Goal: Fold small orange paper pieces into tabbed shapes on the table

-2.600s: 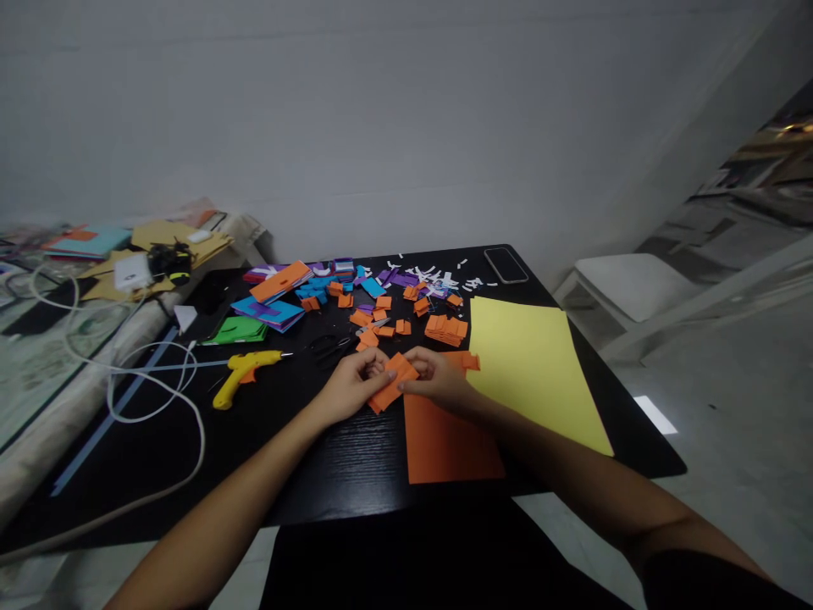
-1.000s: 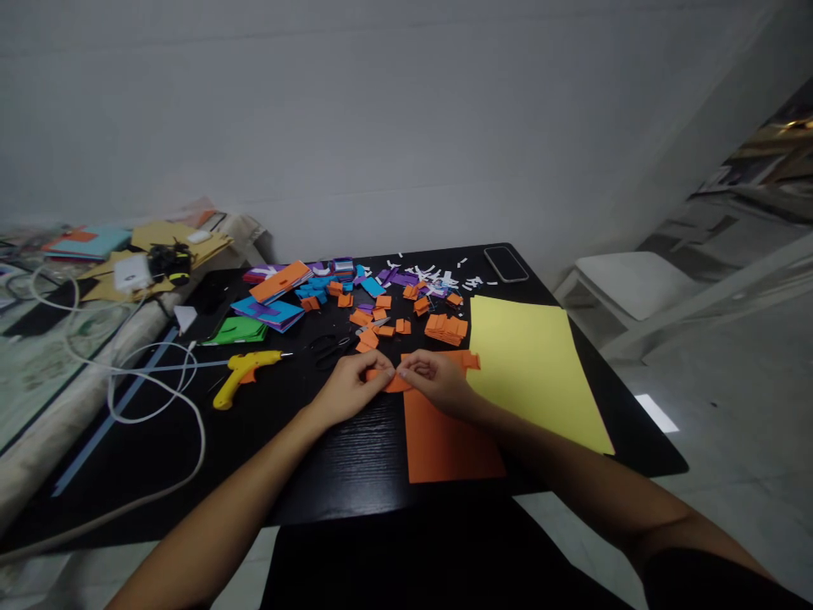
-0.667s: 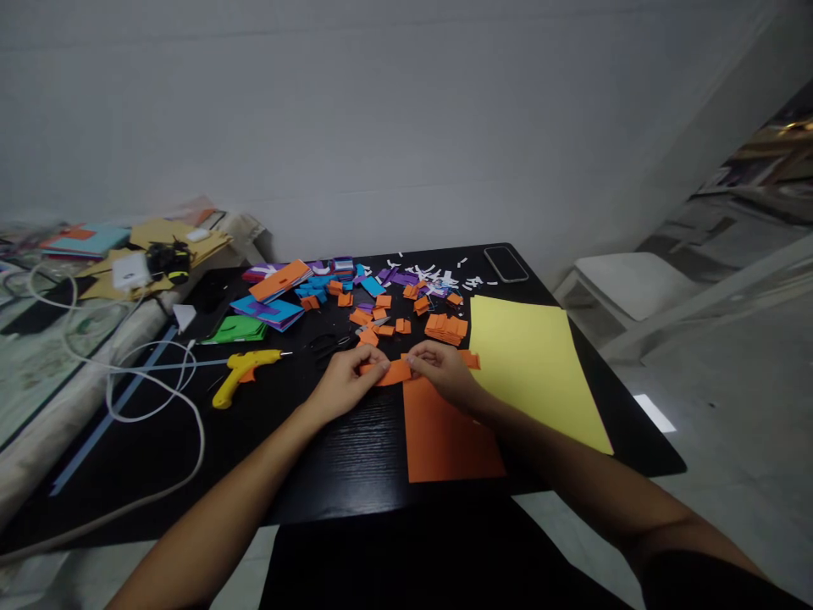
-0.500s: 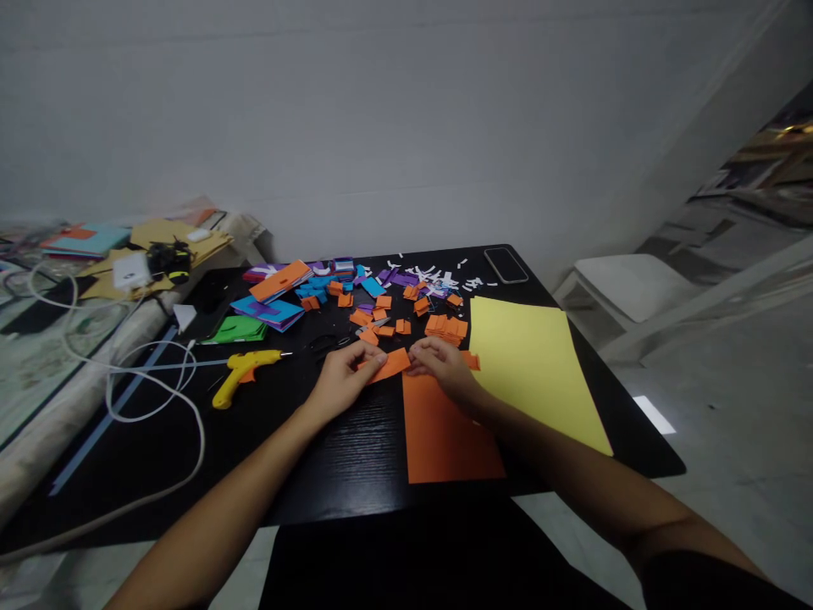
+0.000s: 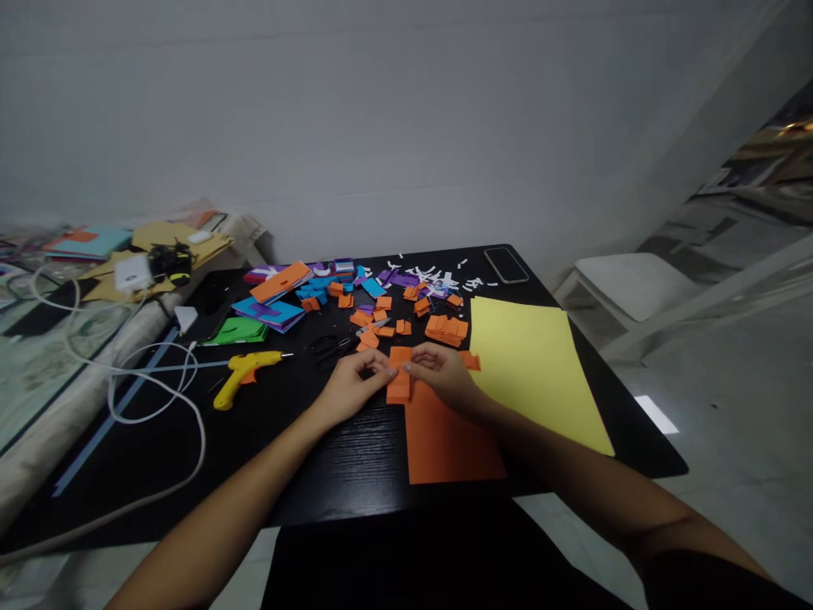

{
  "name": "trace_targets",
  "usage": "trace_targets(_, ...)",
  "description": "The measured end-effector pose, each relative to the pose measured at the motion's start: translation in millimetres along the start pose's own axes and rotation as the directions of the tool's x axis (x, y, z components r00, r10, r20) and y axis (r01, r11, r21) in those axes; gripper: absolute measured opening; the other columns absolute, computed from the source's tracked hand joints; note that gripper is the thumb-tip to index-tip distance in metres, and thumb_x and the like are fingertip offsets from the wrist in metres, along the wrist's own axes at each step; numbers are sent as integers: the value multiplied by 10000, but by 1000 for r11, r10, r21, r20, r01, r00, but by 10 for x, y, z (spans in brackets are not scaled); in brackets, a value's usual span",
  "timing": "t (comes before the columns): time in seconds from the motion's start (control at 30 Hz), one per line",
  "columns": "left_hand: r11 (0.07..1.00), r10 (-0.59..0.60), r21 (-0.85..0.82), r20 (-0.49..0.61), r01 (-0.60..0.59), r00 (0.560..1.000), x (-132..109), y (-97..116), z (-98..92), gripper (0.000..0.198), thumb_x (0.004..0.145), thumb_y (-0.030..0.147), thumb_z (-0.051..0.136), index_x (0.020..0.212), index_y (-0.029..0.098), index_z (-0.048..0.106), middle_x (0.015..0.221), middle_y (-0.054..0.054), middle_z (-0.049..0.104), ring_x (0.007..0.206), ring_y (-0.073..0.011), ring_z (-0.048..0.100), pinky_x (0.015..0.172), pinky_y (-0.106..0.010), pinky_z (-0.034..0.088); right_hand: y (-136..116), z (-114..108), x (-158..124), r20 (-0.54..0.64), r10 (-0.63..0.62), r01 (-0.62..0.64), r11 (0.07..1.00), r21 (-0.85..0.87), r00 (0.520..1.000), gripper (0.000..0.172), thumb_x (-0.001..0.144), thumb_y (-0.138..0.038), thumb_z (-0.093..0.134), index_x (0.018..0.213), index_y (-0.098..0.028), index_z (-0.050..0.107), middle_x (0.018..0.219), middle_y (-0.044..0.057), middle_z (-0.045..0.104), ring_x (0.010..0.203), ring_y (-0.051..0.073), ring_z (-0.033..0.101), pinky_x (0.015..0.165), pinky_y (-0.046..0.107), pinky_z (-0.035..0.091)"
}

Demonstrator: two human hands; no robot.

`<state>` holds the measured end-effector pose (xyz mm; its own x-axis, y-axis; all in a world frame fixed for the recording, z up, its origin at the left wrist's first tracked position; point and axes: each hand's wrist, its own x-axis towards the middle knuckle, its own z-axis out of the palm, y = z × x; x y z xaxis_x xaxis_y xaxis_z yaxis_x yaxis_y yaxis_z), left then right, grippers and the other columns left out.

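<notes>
Between my two hands is a small strip of orange paper (image 5: pixel 398 388), held upright with its long side pointing toward me. My left hand (image 5: pixel 356 381) pinches its left edge, thumb and fingertips closed. From the other side, my right hand (image 5: pixel 445 370) grips the right edge with its thumb and bent fingers. Under my right hand and wrist lies a larger orange sheet (image 5: pixel 450 445), partly covered. Just beyond my hands are folded orange paper pieces (image 5: pixel 447 329) in a small pile, and scissors (image 5: pixel 374 327) lie among loose orange pieces.
A yellow glue gun (image 5: pixel 245 373) and white cable (image 5: pixel 201 432) lie left on the black table. Black-handled pliers (image 5: pixel 330 349) are nearer my left hand. Yellow sheets (image 5: pixel 533 364) and a phone (image 5: pixel 506 264) are right. Coloured folded papers (image 5: pixel 279 284) and white scraps (image 5: pixel 438 278) sit toward the wall.
The orange strip has turned from lying crosswise to pointing lengthwise toward me. Both hands have shifted slightly and now hold it from either side.
</notes>
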<state>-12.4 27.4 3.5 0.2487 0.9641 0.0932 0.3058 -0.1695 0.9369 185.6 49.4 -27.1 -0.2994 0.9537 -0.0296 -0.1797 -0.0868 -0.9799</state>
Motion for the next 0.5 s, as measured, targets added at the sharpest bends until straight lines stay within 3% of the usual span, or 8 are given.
trace_targets(0.27, 1000, -3, -16, -10, 3, 1000, -1, -27, -2, 309, 847, 451, 720, 790, 153, 661, 680, 19, 606, 632, -118, 534, 615, -235, 413, 1, 23, -3, 45, 16, -16, 1000, 9, 999, 405, 622, -456, 895, 826, -198, 659, 835, 12, 735, 811, 178, 717, 883, 370, 565)
trace_targets(0.5, 1000, 6, -24, 28, -5, 1000, 7, -15, -1, 324, 850, 448, 710, 737, 154, 632, 668, 23, 591, 621, -113, 514, 617, -237, 404, 40, -2, -8, 21, 8, -7, 999, -44, 1000, 446, 594, -475, 910, 832, -195, 658, 783, 12, 727, 772, 190, 723, 820, 369, 581)
